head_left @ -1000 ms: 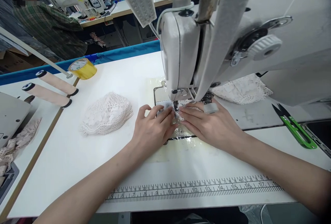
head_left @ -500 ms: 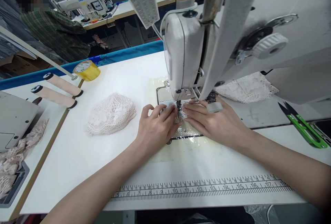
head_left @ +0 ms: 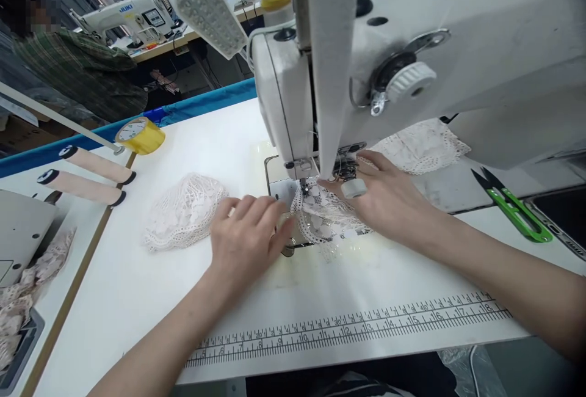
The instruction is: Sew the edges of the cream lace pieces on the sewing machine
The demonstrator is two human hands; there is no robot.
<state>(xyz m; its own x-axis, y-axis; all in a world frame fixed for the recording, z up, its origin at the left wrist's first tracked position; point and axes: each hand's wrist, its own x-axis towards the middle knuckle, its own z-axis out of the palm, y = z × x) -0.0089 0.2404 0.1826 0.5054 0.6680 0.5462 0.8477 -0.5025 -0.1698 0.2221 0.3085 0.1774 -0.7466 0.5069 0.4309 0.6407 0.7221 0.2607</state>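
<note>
A piece of white lace (head_left: 327,217) lies under the needle and presser foot (head_left: 303,187) of the sewing machine (head_left: 286,98). Just left of that lace is my left hand (head_left: 249,226), its fingers loosely bent and the thumb apart, with nothing visible between them. My right hand (head_left: 382,192) rests at the lace's right side, fingers spread, partly hidden behind a spring and a pale button (head_left: 354,187) on the machine. Further left sits a domed lace piece (head_left: 185,211). Another lace piece (head_left: 421,145) lies behind my right hand, under the machine arm.
Green thread snips (head_left: 517,211) lie at the right beside a dark phone-like object (head_left: 561,214). Yellow tape (head_left: 140,135) and two thread cones (head_left: 82,186) are at the left. A printed ruler (head_left: 343,333) runs along the front edge. Across the room sits a person in plaid (head_left: 77,73).
My left hand has pulled back left from the presser foot. More lace now shows in front of the needle. My right hand's fingers have spread, and the whole view has shifted.
</note>
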